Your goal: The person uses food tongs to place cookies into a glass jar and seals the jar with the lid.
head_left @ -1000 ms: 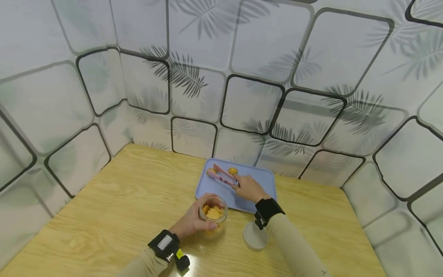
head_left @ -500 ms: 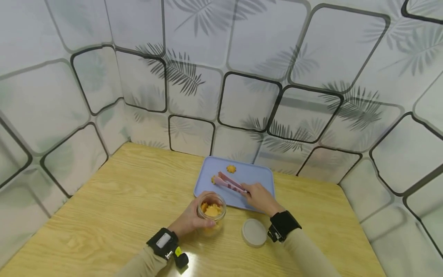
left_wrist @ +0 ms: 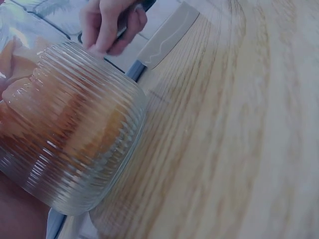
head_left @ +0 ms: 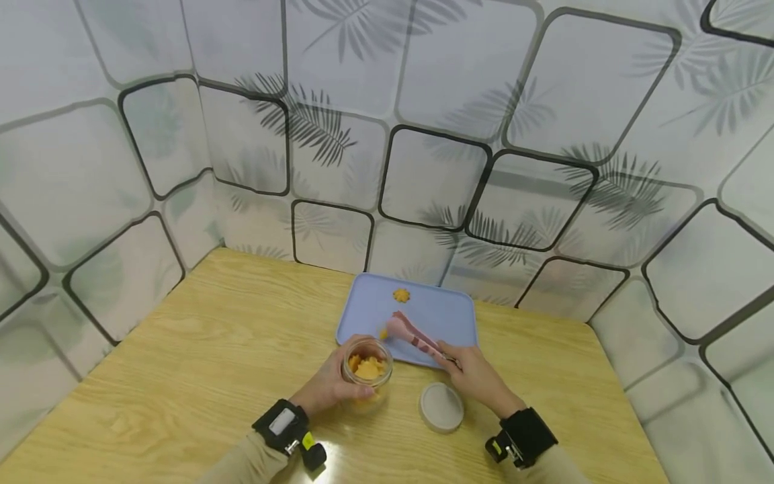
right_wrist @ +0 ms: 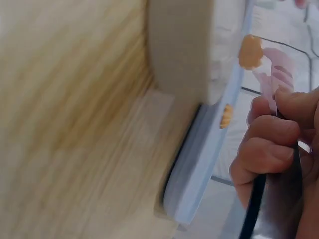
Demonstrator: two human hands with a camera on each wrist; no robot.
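Observation:
My left hand [head_left: 329, 384] grips a ribbed glass jar [left_wrist: 75, 124] from its left side; the jar stands lidless on the table. Orange flower-shaped cookies [head_left: 369, 368] show through its mouth. In my right hand [head_left: 478, 378] is a pair of pink tongs [head_left: 416, 335], held by the handle end above the tray's front part. At the tong tips is one orange cookie [right_wrist: 250, 52], mostly hidden behind them in the head view. Another cookie [head_left: 401, 295] lies near the back of the blue tray [head_left: 447, 312].
A round pale lid [head_left: 441, 407] lies flat on the table to the right of the jar, in front of the tray. The wooden table [head_left: 242, 323] meets a patterned curtain [head_left: 338, 232] behind the tray.
My right hand has drawn the tongs back toward me, and one cookie has left its place on the tray with them, nearing the jar. The left hand stays on the jar.

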